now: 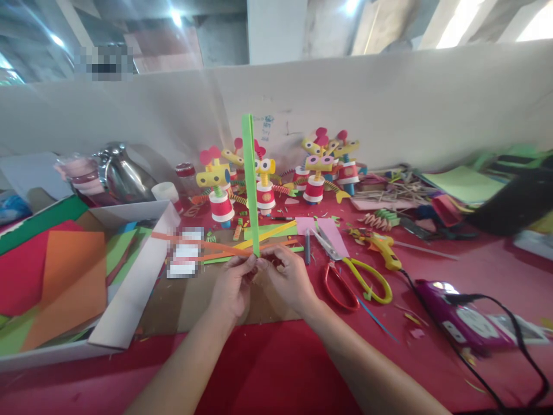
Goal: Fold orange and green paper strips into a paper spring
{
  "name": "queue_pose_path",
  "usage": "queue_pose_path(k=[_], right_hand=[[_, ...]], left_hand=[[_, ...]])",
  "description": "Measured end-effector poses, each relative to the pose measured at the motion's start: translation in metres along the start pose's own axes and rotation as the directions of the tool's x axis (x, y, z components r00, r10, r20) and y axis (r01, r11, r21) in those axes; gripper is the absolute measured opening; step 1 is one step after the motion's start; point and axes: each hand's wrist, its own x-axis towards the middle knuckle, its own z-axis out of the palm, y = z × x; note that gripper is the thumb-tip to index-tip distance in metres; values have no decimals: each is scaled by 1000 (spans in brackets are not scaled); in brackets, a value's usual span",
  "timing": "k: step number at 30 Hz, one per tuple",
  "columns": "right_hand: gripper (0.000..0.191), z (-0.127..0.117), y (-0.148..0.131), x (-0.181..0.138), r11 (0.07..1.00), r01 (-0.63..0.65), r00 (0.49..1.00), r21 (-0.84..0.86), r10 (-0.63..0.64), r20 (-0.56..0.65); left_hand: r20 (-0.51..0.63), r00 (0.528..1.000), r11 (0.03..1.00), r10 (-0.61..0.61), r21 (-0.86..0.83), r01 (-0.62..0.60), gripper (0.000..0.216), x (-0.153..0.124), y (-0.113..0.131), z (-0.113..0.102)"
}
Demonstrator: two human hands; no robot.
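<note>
1. Two hands meet above the brown cardboard mat point(272, 302), nearer its right edge than its left, fingertips almost touching.
2. Left hand point(235, 282): thumb and finger closed narrowly at the foot of the green paper strip point(250, 178). Right hand point(288, 276): pinched at the same foot, fingers curled; exactly which layers each one grips, I cannot tell.
3. Standing upright from that pinch, the green paper strip is held only at its bottom; a loosened thumb could let the tall free length flop or twist.
4. An orange paper strip point(211, 246) runs from the fingertips past the mat's left edge, towards the right wall of the white box point(125, 300). If it caught on that wall, a tug could pull the crossing askew or crease it.
5. Loose strips lie beneath, towards the mat's far edge; a low wrist might drag them along.
6. Beyond the mat's right edge, on the red table point(276, 369), rest scissors point(382, 295) and a yellow glue gun point(386, 253). Its black cord point(417, 293) could snag should the right forearm swing outward.
</note>
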Motion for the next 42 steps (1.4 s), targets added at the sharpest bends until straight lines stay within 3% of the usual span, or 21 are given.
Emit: queue_pose_path(k=[6, 13, 17, 22, 29, 32, 38, 42], right_hand=[[13, 1, 7, 2, 996, -6, 999, 90, 2, 38], [15, -6, 8, 9, 905, -133, 987, 404, 84, 136], [17, -6, 2, 8, 834, -221, 974, 506, 167, 151], [17, -5, 2, 8, 863, -205, 978, 461, 163, 129], [18, -10, 2, 7, 961, -115, 991, 250, 92, 101], [18, -9, -1, 6, 946, -149, 986, 286, 119, 120], [18, -7, -6, 6, 858, -193, 979, 475, 197, 43], [17, -9, -2, 8, 844, -202, 978, 498, 200, 57]], left_hand=[[31, 998, 996, -62, -55, 64, 19, -4, 0, 6], [40, 981, 947, 189, 256, -193, 11, -10, -1, 9], [67, 991, 980, 116, 157, -125, 11, -10, -1, 9], [74, 994, 991, 78, 106, -86, 13, -8, -2, 10], [32, 981, 952, 190, 238, -192, 12, -10, -3, 9], [9, 982, 960, 186, 213, -184, 11, -10, -3, 10], [1, 998, 987, 61, 151, -61, 20, -10, 0, 14], [-20, 997, 986, 73, 153, -69, 24, -12, -1, 16]])
